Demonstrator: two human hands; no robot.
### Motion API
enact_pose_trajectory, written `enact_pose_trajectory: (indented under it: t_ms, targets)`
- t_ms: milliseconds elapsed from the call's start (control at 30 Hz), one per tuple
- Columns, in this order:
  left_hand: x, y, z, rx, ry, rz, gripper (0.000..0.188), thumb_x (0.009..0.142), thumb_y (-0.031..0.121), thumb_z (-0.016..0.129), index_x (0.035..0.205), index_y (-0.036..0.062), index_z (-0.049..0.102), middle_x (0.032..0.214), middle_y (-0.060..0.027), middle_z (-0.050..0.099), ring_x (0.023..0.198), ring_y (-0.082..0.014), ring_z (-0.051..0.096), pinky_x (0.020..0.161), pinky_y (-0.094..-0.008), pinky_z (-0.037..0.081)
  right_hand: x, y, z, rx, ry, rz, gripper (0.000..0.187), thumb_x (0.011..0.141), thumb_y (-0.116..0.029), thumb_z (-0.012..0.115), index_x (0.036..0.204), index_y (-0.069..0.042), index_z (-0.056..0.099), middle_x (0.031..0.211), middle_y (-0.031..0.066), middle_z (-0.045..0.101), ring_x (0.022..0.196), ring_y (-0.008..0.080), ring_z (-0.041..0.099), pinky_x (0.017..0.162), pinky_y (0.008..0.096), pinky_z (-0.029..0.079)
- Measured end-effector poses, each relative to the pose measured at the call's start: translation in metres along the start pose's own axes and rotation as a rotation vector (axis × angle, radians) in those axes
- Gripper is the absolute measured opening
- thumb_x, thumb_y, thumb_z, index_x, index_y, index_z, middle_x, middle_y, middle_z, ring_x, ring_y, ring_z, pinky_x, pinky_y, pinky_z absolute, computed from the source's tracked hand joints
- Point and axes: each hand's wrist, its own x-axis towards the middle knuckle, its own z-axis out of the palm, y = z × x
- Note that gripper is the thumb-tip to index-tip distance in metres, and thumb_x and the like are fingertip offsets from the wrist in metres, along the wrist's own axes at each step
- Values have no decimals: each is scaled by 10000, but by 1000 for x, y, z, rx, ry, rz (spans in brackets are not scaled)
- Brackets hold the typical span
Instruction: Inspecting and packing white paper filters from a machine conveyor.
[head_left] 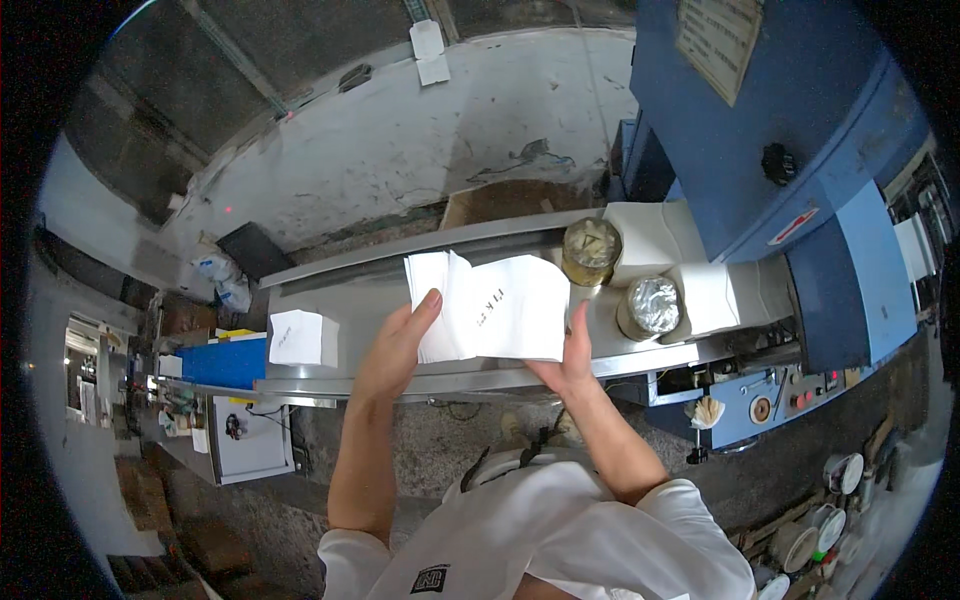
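Over a long metal bench, both hands hold a thick stack of white paper sheets (520,310) with dark markings on its top sheet. My left hand (398,345) grips the left end, thumb pressed on top, where some sheets bend up in a fold. At the right end, my right hand (568,358) supports the stack, thumb raised along its edge and fingers partly hidden underneath. Another white paper stack (302,338) lies on the bench to the left. Beyond my right hand stand a jar with yellowish contents (591,250) and a foil-topped container (652,305).
The metal bench (350,300) has a raised back rail. Larger white paper stacks (705,295) sit at its right end, against a tall blue machine (750,150). A blue control panel (780,405) with buttons juts out at right. A blue surface (222,362) adjoins the bench's left end.
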Motion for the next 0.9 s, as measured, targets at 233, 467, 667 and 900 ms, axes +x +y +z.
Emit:
enact_pose_trajectory:
  t_ms: [233, 467, 667, 900]
  targets:
    - [-3, 2, 2, 24, -4, 15, 541, 972, 419, 522, 1217, -61, 556, 1154, -134, 623, 1066, -187, 574, 944, -312, 417, 0, 0, 1, -4, 12, -2, 943, 874, -766, 243, 1489, -51, 243, 1496, 153, 336, 1367, 349, 335, 1132, 501, 244]
    - [-8, 9, 8, 3, 41, 30, 501, 956, 392, 549, 1163, -63, 582, 1102, -127, 651, 1010, -171, 605, 891, -298, 441, 1, 0, 1, -15, 6, 2, 945, 872, -769, 245, 1491, -54, 240, 1499, 153, 331, 1369, 348, 330, 1133, 505, 240]
    - [-5, 5, 5, -14, 15, 33, 514, 974, 401, 529, 1207, -56, 563, 1146, -121, 629, 1052, -170, 579, 935, -300, 421, 3, 1, 0, 19, -28, 7, 959, 860, -780, 258, 1493, -59, 236, 1507, 150, 320, 1378, 348, 318, 1138, 509, 229]
    - [-11, 22, 14, 81, 63, -79, 515, 972, 401, 533, 1208, -55, 560, 1128, -115, 635, 1020, -160, 593, 890, -292, 449, 4, 0, -8, 2, 5, 19, 968, 853, -789, 257, 1494, -65, 235, 1507, 143, 323, 1375, 351, 322, 1133, 511, 236]
